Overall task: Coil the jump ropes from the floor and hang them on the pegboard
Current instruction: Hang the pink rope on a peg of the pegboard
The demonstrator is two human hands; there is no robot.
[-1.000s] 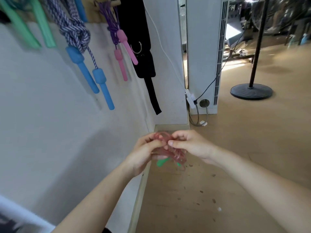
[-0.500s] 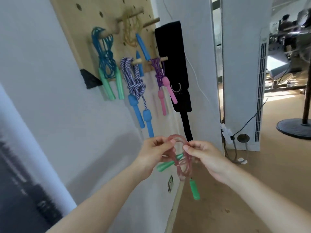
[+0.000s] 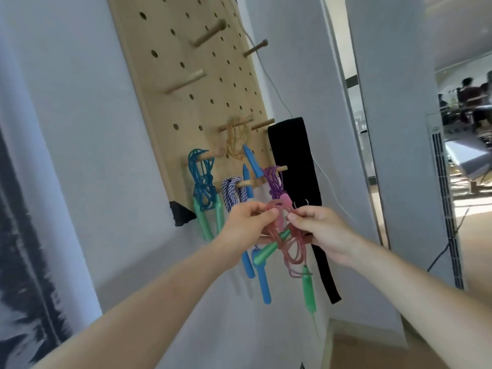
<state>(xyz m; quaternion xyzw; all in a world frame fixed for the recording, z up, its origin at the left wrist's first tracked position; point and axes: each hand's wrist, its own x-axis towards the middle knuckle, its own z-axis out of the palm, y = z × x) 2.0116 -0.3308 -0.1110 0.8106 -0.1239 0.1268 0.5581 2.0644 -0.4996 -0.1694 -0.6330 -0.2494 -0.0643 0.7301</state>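
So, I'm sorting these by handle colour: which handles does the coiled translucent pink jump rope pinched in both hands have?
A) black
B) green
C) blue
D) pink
B: the translucent pink jump rope, pinched by the left hand and the right hand, has green handles: one green handle dangles below and the other sticks out under the left hand.

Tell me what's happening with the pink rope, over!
Left hand and right hand both pinching the coiled pink rope. Not yet on the pegboard. Hung ropes crowd its lower part; bare peg higher up.
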